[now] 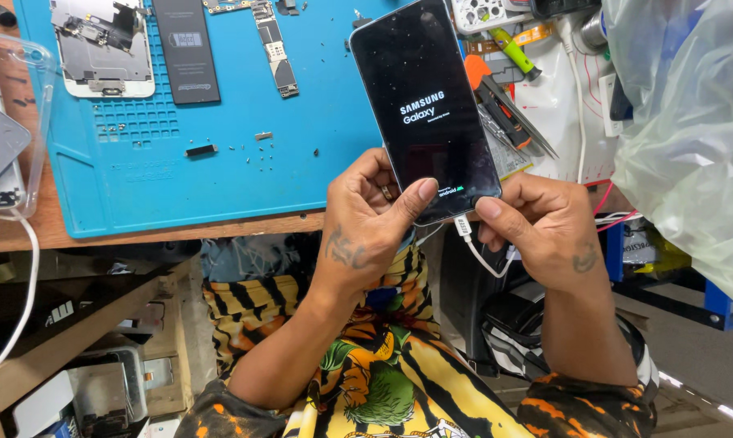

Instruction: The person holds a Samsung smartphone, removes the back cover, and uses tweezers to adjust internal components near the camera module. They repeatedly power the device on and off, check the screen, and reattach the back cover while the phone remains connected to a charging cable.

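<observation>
Right now a black smartphone (425, 109) with a lit boot screen is held tilted above the front edge of a blue repair mat (220, 162). A white charging cable (478, 251) is plugged into its bottom end. The left hand (366, 223) wraps the phone's lower left side, thumb pressed on the glass near the bottom. The right hand (545, 231) pinches the lower right corner between thumb and fingers, just beside the plug. On the mat lie a disassembled phone frame (103, 45), a flat black battery (186, 49) and a narrow circuit board (275, 49). Tweezers (516, 118) rest to the phone's right.
</observation>
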